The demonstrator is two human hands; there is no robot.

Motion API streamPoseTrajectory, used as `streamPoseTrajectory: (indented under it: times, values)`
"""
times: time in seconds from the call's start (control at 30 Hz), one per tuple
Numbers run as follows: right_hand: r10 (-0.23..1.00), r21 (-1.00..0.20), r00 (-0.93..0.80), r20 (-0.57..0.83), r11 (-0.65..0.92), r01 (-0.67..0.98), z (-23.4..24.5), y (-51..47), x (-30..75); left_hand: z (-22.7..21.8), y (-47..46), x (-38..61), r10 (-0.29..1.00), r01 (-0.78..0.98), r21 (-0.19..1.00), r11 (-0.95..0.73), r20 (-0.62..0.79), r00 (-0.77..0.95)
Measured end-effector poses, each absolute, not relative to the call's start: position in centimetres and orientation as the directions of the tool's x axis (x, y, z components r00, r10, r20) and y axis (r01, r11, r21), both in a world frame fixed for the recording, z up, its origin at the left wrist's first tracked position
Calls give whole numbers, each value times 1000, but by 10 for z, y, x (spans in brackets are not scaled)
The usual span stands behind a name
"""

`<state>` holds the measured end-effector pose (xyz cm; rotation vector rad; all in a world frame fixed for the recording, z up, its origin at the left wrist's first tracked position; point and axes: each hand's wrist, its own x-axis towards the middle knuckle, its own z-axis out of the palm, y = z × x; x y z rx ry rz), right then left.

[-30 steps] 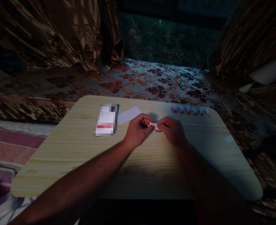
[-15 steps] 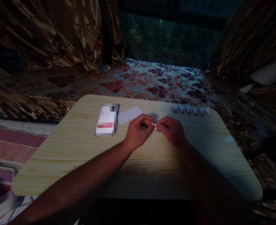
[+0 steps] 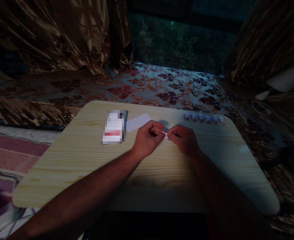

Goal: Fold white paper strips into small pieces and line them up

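Observation:
Between my hands is a small piece of white paper (image 3: pixel 165 135), pinched from both sides above the middle of the table. My left hand (image 3: pixel 148 138) grips its left end with thumb and fingertips. The other end is in the fingertips of my right hand (image 3: pixel 183 138). My fingers cover most of the paper, so its folds cannot be made out. Just beyond my left hand lies a flat strip of white paper (image 3: pixel 138 122). Several small folded paper pieces (image 3: pixel 204 117) sit in a row at the far right of the table.
The light wooden table (image 3: pixel 87 166) has rounded corners. A pixelated, phone-like object (image 3: pixel 113 127) lies left of the paper strip. A small pale patch (image 3: pixel 244 149) shows near the right edge. Behind stand a floral-covered ledge (image 3: pixel 167 83) and brown curtains (image 3: pixel 82 36); a white lamp-like object (image 3: pixel 285 79) is at right.
Both hands keep their pinch on the small paper, and slightly more of its white surface shows between the fingertips. Everything else stays in place apart from a tiny camera shift.

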<state>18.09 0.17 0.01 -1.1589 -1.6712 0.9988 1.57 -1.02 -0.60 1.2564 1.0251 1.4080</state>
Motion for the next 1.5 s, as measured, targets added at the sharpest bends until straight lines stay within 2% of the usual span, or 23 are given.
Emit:
streamPoseTrajectory:
  times: [0.17, 0.4, 0.87, 1.1, 1.23, 1.4, 1.5]
  values:
    - [958, -914, -199, 207, 262, 309, 1, 1, 181, -7, -10, 16, 985, -123, 978, -170, 170, -13]
    - [966, -918, -187, 178, 232, 322, 0, 1, 181, -10, -11, 17, 971, -57, 969, -240, 241, -2]
    - [949, -867, -174, 261, 310, 391, 2, 0, 180, -9, -11, 18, 985, -141, 975, -170, 173, 9]
    - [959, -883, -168, 227, 275, 380, 2, 0, 182, -10, -9, 17, 987, -134, 978, -160, 158, -19]
    - [967, -914, -158, 200, 242, 325, -1, 1, 182, -9, -9, 17, 989, -145, 979, -145, 141, -37]
    - [984, -981, -122, 132, 147, 129, -4, 4, 180, -8, -7, 15, 984, -159, 973, -165, 152, -87]
    - [987, -989, -129, 100, 113, 100, -5, 5, 179, -9, -6, 14, 984, -180, 969, -167, 153, -93]
